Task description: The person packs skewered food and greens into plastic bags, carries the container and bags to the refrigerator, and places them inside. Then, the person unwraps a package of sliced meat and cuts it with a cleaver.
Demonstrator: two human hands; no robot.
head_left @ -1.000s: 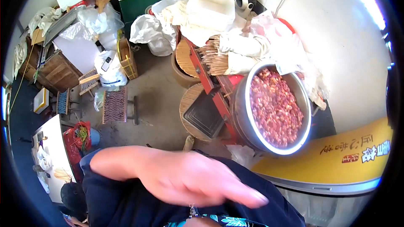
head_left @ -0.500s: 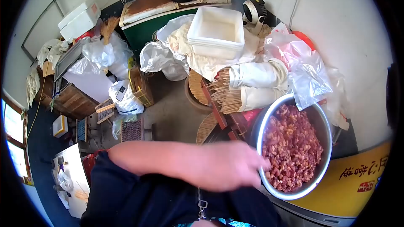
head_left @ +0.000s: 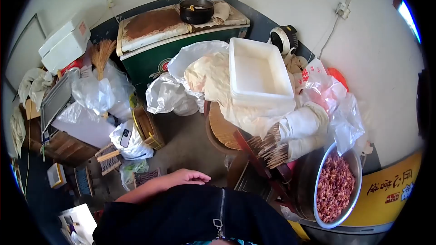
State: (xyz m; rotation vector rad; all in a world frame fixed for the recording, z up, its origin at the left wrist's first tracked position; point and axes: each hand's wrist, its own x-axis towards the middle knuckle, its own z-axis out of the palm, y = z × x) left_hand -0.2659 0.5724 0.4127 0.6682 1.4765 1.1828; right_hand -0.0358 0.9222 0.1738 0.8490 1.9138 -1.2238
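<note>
My left hand (head_left: 193, 177) is in front of the dark jacket (head_left: 181, 218), low in the middle of the view. Its fingers point right, loosely stretched, and nothing shows in them. My right hand is not in view. At the lower right, a metal bowl (head_left: 319, 186) holds chopped reddish meat (head_left: 336, 188), well apart from my left hand. Bundles of thin wooden skewers (head_left: 272, 147), partly wrapped in white cloth (head_left: 302, 124), lie behind the bowl. Beside them a white plastic tub (head_left: 261, 72) rests on cream cloth (head_left: 213, 75).
A green chest freezer (head_left: 147, 66) at the back carries a black pot (head_left: 196, 11). A round wicker lid (head_left: 222, 129), a wooden crate (head_left: 147, 127) and a white bag with a phone (head_left: 136, 147) stand lower. Yellow signboard (head_left: 381, 195) at right.
My left hand has drawn back leftward from near the meat bowl to the front of the jacket. The camera view has shifted, with the bowl now further right and lower.
</note>
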